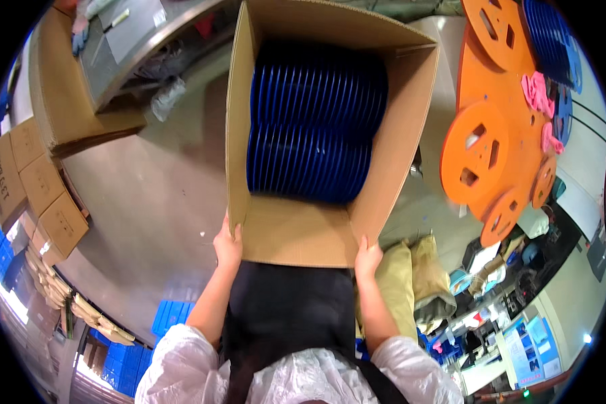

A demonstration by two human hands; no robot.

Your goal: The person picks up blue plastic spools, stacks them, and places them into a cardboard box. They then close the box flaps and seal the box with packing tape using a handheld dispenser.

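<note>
Holding an open cardboard box [299,232] straight ahead of me, I have my left hand [228,244] closed on its near left corner and my right hand [367,257] closed on its near right corner. What bears its weight underneath, I cannot tell. Inside, dark blue discs [316,128] stand on edge in two rows, one far and one near, toward the far part of the box. To the right are large orange discs [477,152] with pink cloths [537,93] among them; nearer on that side stand tan sacks [396,279]. Stacked cartons [44,188] are at left, with a tabletop [131,50] at far left.
</note>
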